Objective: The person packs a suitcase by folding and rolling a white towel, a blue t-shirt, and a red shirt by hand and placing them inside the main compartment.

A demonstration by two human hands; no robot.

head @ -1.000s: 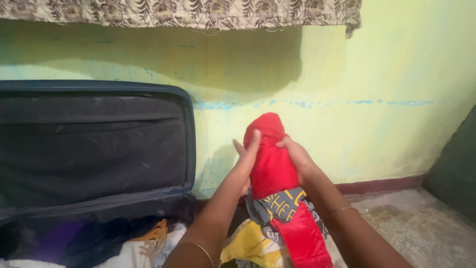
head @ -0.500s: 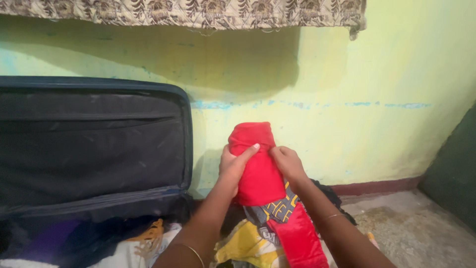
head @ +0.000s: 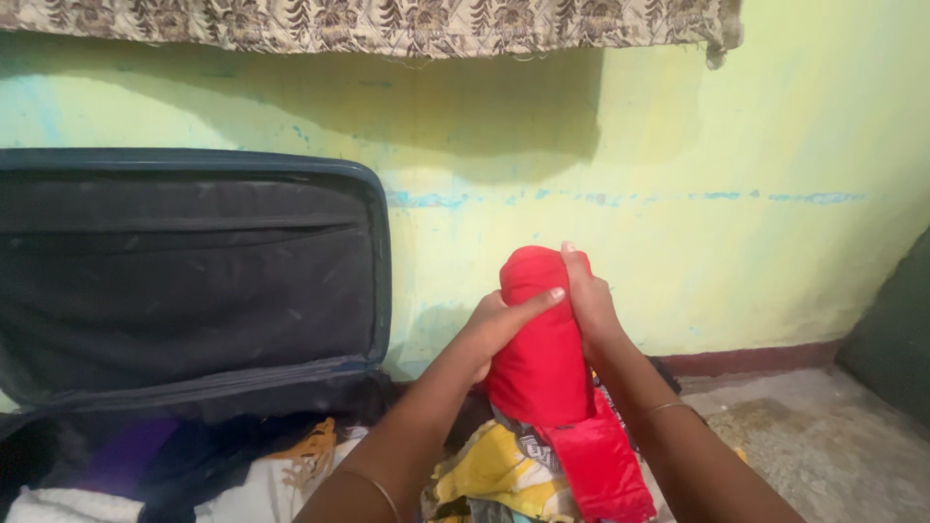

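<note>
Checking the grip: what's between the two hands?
In the head view, only the rolled red cloth sits between the left hand and right hand.

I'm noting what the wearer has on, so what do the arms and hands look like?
Both forearms are bare, with no sleeves in view. A thin bangle circles the left wrist and a thin bracelet the right. The left hand and right hand wear no gloves; no rings are visible.
</note>
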